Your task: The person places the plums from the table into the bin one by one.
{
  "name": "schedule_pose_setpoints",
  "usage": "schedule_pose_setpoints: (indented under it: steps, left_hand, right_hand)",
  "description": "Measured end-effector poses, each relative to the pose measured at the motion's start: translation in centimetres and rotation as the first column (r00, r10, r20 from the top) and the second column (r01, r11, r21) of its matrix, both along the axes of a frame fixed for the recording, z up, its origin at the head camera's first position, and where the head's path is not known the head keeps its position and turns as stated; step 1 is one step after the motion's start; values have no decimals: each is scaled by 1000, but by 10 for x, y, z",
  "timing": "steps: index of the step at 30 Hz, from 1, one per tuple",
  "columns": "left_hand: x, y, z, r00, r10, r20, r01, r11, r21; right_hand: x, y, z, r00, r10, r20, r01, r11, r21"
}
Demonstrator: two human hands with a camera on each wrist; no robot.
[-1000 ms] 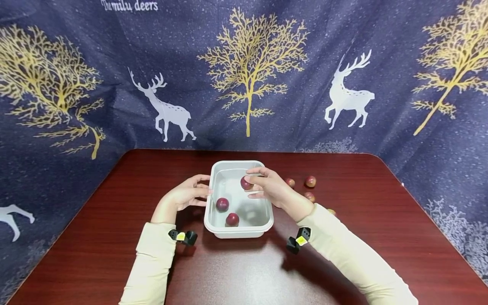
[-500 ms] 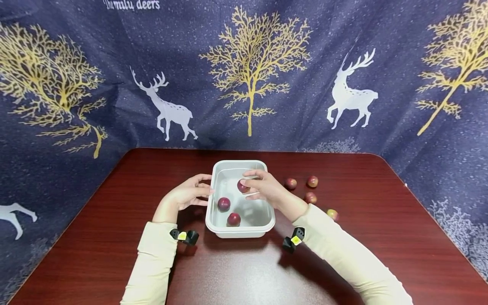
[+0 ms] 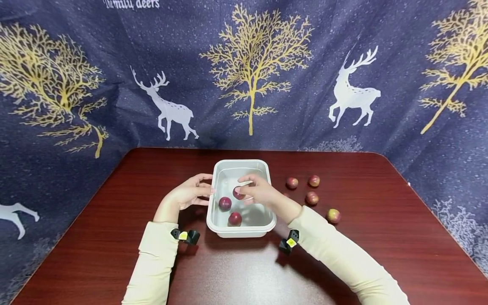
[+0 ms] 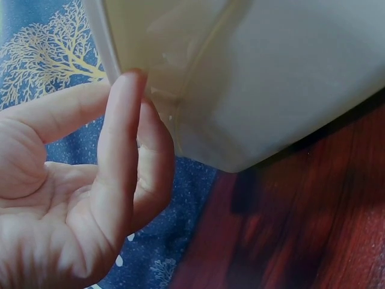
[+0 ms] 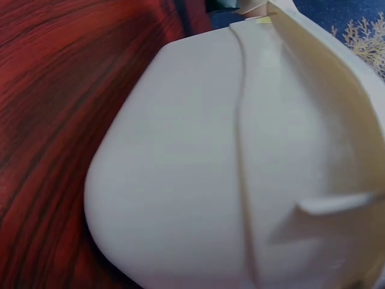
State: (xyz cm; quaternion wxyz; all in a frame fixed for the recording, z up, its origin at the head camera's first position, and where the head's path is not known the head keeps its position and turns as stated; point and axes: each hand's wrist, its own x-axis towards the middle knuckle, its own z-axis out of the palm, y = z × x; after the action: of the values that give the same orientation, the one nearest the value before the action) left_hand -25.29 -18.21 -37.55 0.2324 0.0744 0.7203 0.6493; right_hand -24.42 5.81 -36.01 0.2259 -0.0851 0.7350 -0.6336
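Note:
A white plastic container with a raised rim stands on the table. My left hand holds its left side, fingertips at the rim; the left wrist view shows the curled fingers meeting the container's wall. Over the inside, my right hand pinches a dark red plum between thumb and fingers. Two more plums lie in the container, one red plum near the front and a darker plum at the left. The right wrist view shows mainly the container's outer wall.
On the table right of the container lie several plums, among them a reddish plum, another plum and a yellowish one. A dark blue printed cloth hangs behind the table.
My right hand has moved left and slightly lower inside the container, carrying the plum toward the two others. The left hand stays at the container's left side.

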Motion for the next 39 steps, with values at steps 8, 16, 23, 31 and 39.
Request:
schedule_pose_setpoints:
  steps: [8, 16, 23, 31, 39]
  left_hand:
    - [-2, 0, -3, 1000, -15, -1, 15, 1000, 7]
    - [-1, 1, 0, 1000, -6, -1, 6, 1000, 0]
    - [-1, 1, 1, 1000, -6, 6, 6, 1000, -1]
    - [-3, 1, 0, 1000, -16, 2, 16, 1000, 5]
    - [-2, 1, 0, 1000, -11, 8, 11, 1000, 9]
  right_hand:
    - [0, -6, -9, 1000, 14, -2, -14, 998, 58]
    - [0, -9, -12, 1000, 26, -15, -24, 991, 134]
    - [1, -11, -14, 999, 34, -13, -31, 983, 181]
    - [2, -12, -11, 1000, 21, 16, -24, 972, 236]
    - [2, -13, -11, 1000, -28, 8, 26, 978, 205]
